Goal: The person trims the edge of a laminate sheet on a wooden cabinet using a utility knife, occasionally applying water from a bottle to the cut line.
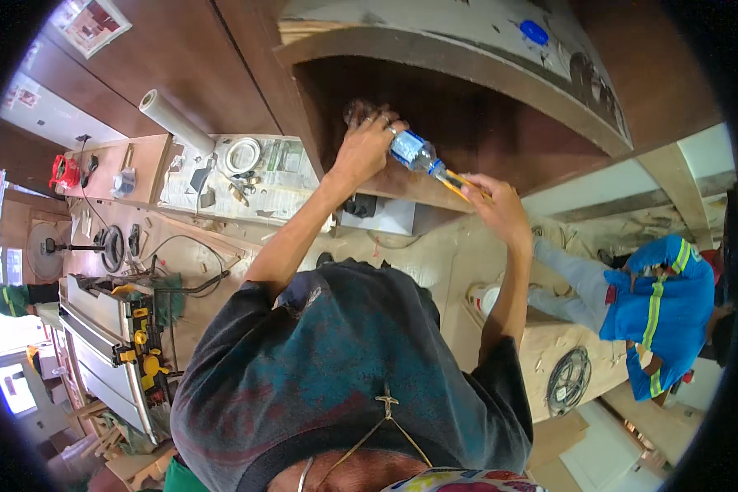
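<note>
My left hand (367,148) is wrapped round a clear plastic bottle (416,151) with a blue label, which lies tilted with its neck toward my right hand. My right hand (497,210) grips a slim yellow-handled tool (457,182); its pale front end meets the bottle's neck. Whether that end is inside the neck or only against it, I cannot tell, nor what kind of tool it is. Both hands are in front of a dark brown open shelf (500,123) with a curved front edge. On the surface above it lies a blue round cap (534,33).
At left, a paper-covered bench (279,193) bears a tape roll (243,155) and small tools; a pale roll (176,123) leans behind. A table saw (111,353) stands lower left. A person in a blue jacket (656,303) is at right, near a coiled cable (569,380).
</note>
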`<action>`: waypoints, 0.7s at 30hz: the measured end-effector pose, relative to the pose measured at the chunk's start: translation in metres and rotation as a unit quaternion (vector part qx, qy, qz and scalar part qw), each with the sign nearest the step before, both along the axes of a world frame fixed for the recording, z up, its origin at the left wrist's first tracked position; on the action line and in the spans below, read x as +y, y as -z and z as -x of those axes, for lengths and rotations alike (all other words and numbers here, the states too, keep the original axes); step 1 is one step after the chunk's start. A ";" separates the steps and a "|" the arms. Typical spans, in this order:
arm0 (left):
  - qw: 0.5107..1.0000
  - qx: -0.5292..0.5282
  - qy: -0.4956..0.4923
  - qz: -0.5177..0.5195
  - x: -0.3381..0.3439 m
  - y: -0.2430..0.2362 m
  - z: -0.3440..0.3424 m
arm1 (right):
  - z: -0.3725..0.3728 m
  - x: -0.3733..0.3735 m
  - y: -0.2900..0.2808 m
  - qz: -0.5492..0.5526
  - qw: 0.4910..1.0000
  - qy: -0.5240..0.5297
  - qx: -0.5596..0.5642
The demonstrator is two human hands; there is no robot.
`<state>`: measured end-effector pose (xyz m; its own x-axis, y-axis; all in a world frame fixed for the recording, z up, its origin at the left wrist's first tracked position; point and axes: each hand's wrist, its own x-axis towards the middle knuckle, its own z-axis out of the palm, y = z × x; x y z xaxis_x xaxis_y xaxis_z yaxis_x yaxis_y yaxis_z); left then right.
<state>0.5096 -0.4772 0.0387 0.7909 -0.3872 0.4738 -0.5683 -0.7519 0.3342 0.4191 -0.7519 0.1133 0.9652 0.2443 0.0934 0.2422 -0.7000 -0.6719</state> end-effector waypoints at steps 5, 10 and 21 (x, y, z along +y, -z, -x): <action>0.991 0.104 0.001 0.087 0.000 0.028 -0.004 | 0.003 -0.007 -0.020 0.024 0.997 0.043 0.055; 0.973 0.181 0.046 0.135 -0.005 0.044 0.004 | 0.009 -0.004 -0.034 0.082 0.995 0.046 0.018; 0.915 0.308 0.082 0.247 0.000 0.044 0.013 | -0.002 -0.009 -0.037 -0.048 0.994 0.032 0.093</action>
<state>0.4970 -0.4771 -0.0053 0.9172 -0.3838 0.1066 -0.2488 -0.3431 0.9057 0.4212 -0.7614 0.1507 0.9813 0.1800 -0.0685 0.0643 -0.6412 -0.7647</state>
